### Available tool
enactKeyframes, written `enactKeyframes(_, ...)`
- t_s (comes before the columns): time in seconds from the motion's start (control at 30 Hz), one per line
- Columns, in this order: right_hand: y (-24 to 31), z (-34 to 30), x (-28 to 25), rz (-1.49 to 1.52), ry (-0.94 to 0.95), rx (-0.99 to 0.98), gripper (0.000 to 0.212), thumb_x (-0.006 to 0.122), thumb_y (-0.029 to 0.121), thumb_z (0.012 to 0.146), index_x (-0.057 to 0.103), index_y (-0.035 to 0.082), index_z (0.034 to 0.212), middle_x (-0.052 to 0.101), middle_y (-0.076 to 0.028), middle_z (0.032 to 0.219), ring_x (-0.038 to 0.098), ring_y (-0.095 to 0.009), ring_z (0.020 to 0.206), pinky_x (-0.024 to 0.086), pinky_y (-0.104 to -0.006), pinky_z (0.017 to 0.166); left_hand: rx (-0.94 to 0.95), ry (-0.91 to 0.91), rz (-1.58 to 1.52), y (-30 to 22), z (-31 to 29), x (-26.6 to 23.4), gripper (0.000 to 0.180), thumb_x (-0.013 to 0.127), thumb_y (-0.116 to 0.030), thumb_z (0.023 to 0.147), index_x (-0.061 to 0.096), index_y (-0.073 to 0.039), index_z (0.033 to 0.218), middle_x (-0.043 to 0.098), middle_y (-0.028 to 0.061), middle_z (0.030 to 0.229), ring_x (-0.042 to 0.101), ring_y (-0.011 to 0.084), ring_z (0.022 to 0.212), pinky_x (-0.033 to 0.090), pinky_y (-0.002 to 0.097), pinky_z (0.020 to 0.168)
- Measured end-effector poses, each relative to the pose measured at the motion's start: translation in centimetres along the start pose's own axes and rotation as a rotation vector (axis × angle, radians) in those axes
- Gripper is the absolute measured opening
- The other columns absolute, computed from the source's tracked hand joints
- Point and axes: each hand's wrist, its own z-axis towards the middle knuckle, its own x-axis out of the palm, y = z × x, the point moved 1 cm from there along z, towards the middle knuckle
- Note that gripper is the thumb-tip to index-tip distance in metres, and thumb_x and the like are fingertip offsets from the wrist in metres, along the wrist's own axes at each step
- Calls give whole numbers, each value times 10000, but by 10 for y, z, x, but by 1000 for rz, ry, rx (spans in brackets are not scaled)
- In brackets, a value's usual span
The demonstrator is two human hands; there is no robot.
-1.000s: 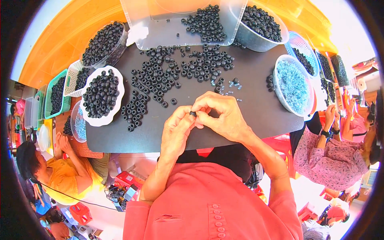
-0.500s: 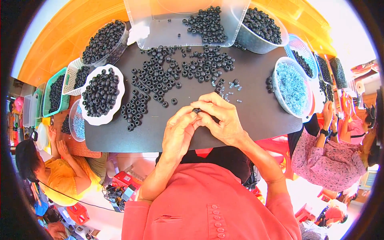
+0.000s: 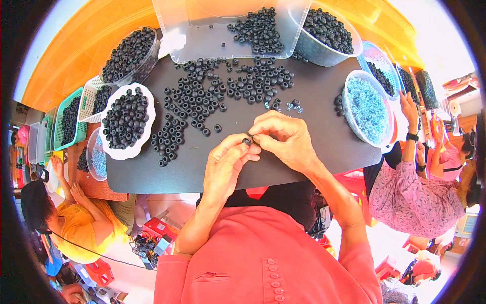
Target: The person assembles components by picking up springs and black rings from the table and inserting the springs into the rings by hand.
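My left hand (image 3: pixel 224 161) pinches a small round black bead-like piece (image 3: pixel 247 141) with a hole in it, just above the table's near half. Close against it, my right hand (image 3: pixel 285 141) has thumb and forefinger pressed together at the piece's side. Whatever those right fingertips grip is hidden or too small to name. Beyond my hands, many loose black pieces (image 3: pixel 195 96) spread over the dark table (image 3: pixel 314 116). A few tiny coil springs (image 3: pixel 294 105) lie past my right hand.
A scalloped white dish (image 3: pixel 150 112) and clear tubs (image 3: pixel 324 60) hold black pieces. A clear bin (image 3: pixel 195 45) lies along the far edge. At right stands a bowl of bluish springs (image 3: pixel 367 109). Co-workers sit at left (image 3: pixel 93 223) and right (image 3: pixel 417 202), the right one reaching toward a blue basket (image 3: pixel 372 53).
My right hand has drawn slightly apart from my left, uncovering the black piece in the left fingers. The co-worker at right has raised an arm toward the baskets.
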Motion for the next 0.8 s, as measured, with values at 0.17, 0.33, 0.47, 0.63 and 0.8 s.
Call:
enactKeyframes(0.17,14,4,5,-184,60,-57,157,643,-19,813,700,14,956,661,-73,947,648,-127,787,526,-268,700,11,-20,-16,1,0,0,228,490,-38,968,598,45,1152,665,123,1014,649,200,946,528,350,843)
enactKeyframes(0.33,12,3,5,-309,42,-153,168,642,-14,811,705,23,962,664,-79,917,654,-143,767,531,-277,690,49,-42,35,3,0,4,216,521,-38,966,615,34,1147,663,109,1032,642,181,952,534,333,845)
enactKeyframes(0.47,18,2,8,-329,45,-124,172,643,-9,816,702,22,974,658,-79,890,658,-150,732,534,-279,659,59,-60,83,4,0,5,209,538,-40,963,623,34,1139,663,105,1039,642,172,947,534,323,849)
enactKeyframes(0.63,14,-3,14,-246,-33,-14,234,637,-20,817,685,30,1040,655,-87,919,649,-147,750,532,-271,671,87,-68,42,6,1,6,213,534,-35,963,624,34,1143,663,101,1057,641,171,956,527,316,869)
enactKeyframes(0.8,5,-9,18,-324,-11,-161,361,662,-49,778,655,16,1132,587,-69,1041,600,-124,799,510,-276,742,72,-84,-19,6,0,2,231,519,-23,960,619,36,1159,660,104,1063,633,176,991,511,325,899)
